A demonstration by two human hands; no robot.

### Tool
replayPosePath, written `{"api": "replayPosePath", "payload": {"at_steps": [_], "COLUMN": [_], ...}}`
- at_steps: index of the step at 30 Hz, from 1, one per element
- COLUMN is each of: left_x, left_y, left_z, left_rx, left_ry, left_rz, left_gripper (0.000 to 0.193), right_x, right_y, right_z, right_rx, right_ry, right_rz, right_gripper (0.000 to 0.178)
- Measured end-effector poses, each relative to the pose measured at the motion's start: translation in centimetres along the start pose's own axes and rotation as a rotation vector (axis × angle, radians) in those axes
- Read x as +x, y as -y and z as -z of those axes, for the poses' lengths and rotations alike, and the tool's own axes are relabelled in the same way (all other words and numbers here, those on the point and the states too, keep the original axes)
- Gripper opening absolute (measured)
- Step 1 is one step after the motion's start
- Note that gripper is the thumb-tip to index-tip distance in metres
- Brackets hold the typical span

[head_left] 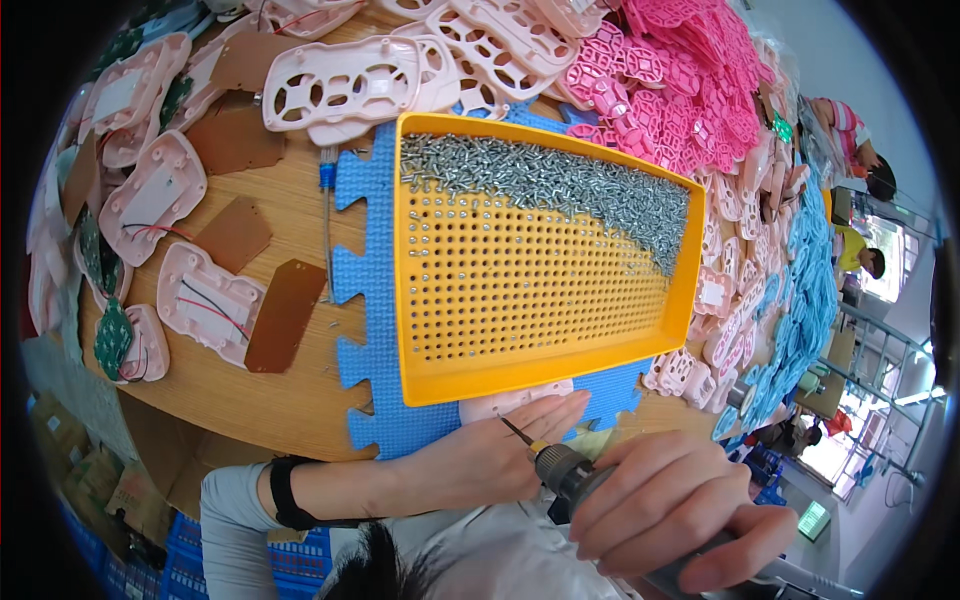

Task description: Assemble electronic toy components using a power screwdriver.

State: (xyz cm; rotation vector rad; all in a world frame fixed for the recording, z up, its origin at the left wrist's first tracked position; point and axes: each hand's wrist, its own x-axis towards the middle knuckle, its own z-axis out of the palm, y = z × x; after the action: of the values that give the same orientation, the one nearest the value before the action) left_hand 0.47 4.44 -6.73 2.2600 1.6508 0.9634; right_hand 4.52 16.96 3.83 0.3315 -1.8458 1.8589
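Note:
My right hand is wrapped round an electric screwdriver with a grey-black body. Its thin bit points up and left, close over my left hand. The fingers of that left hand are stretched out together, reaching right along the near edge of a yellow tray. A pale pink plastic part shows partly between the tray and the hand; whether the fingers press on it, I cannot tell. Small silver screws are heaped along the tray's far side, and some sit in its rows of holes.
Under the tray is a blue foam mat. Pale pink shells with wires and brown boards lie to the left, beside a long screwdriver. Pink parts pile up behind, blue parts on the right. Other people appear far right.

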Motion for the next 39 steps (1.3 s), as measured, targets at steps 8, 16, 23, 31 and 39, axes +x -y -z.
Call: {"api": "replayPosePath", "payload": {"at_steps": [8,16,23,31,39], "left_x": [-0.2,-0.2,0.0,0.4,-0.3], "left_y": [0.0,-0.2,-0.2,0.1,0.1], "left_z": [-0.1,0.6,1.7,1.7,0.4], "left_rx": [-0.042,-0.243,-0.111,-0.743,-0.135], "left_ry": [-0.096,0.06,0.343,0.344,-0.088], "left_rz": [0.072,0.16,0.192,0.358,0.106], "left_gripper": [0.04,0.049,0.047,0.049,0.037], "right_x": [-1.1,0.1,0.1,-1.3,0.8], "right_y": [-1.8,-0.8,-3.5,-3.1,-2.5], "right_z": [0.5,-1.4,-2.1,0.3,0.4], "right_rx": [0.046,-0.07,-0.002,0.115,0.259], "right_ry": [0.15,0.096,0.014,0.165,0.207], "right_rz": [0.043,-0.037,0.113,0.045,0.166], "right_gripper": [0.026,0.053,0.049,0.022,0.049]}}
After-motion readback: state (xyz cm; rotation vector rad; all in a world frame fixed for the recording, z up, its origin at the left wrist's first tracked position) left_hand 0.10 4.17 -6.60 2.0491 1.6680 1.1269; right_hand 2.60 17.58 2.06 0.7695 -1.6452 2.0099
